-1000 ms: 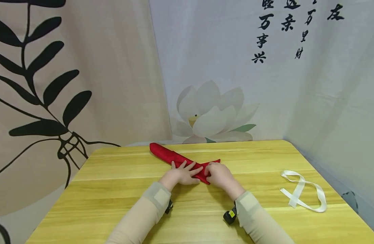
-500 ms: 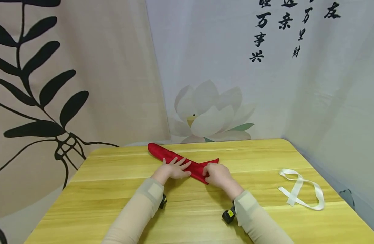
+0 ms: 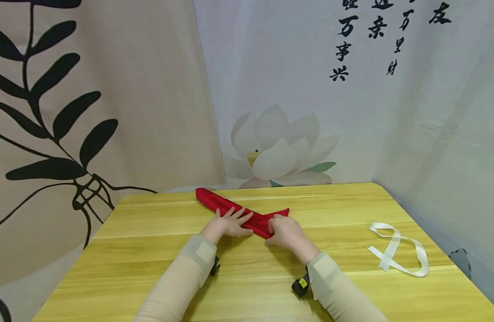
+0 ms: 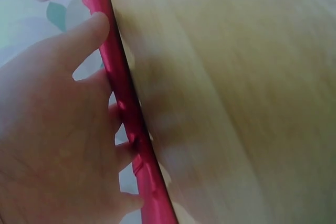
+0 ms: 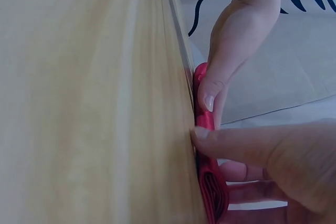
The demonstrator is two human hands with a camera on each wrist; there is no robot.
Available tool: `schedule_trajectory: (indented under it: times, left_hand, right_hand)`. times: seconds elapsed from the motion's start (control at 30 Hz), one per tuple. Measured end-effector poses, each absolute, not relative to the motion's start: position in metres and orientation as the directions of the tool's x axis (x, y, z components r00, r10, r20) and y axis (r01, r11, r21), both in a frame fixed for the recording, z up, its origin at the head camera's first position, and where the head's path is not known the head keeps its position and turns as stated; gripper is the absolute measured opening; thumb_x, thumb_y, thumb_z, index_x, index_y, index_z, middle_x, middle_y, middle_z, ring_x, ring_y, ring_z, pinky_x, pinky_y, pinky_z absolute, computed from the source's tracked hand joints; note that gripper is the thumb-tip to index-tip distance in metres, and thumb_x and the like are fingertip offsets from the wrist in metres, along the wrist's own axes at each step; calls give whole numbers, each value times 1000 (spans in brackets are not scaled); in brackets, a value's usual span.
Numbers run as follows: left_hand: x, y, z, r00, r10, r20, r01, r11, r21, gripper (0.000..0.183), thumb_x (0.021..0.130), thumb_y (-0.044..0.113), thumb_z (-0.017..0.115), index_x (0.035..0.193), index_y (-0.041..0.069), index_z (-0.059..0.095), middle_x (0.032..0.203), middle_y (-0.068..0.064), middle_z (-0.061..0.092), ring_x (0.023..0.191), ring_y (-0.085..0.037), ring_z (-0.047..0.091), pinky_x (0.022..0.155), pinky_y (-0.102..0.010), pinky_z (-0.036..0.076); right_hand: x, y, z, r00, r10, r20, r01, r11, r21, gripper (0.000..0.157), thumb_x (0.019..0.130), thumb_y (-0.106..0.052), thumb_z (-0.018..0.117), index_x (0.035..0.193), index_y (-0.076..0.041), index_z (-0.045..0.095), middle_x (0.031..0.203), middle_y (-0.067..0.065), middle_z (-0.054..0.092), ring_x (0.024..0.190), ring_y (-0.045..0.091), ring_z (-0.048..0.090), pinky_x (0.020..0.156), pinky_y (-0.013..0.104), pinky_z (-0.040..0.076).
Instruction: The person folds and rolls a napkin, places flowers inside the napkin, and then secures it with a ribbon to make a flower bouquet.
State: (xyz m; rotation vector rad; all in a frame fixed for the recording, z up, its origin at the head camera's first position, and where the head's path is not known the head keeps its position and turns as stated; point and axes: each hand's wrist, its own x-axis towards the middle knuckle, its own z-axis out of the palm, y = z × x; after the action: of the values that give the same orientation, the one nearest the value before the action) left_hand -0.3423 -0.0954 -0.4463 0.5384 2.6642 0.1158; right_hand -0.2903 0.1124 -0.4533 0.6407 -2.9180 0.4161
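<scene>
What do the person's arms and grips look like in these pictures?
The left sleeve and right sleeve are long and beige, with a pale wrist band on each. A black device shows beside each band, the right one marked yellow. Left grip and right grip are bare.

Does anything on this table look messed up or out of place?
Nothing looks spilled. A pointed flap juts from the rolled red cloth beside the right hand, breaking its straight line; the white ribbon lies loosely crossed over itself, apart, farther right.
</scene>
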Motion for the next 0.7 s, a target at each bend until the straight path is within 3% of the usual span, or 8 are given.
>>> schedule_trajectory:
  times: [0.37,0.7]
  left_hand:
    - [-344,-99,-448,-834,408,-371,357,912,202,73,91,62,50,154,35,23,161,5,12,147,-32,6,108,-65,-5]
    - [-347,-100,-448,-835,439,-332,408,898,163,74,90,59,55,153,33,27,160,3,17,146,-34,11,108,-65,-5]
  right_hand:
    - [-291,112,-453,-911,-373,177,-406,886,-226,31,70,-22,84,63,-17,54,69,-6,46,60,14,48,56,32,43]
    - [-290,112,-453,-899,-379,219,-423,879,-220,25,76,-15,76,64,-14,55,70,-4,47,59,15,47,55,31,42]
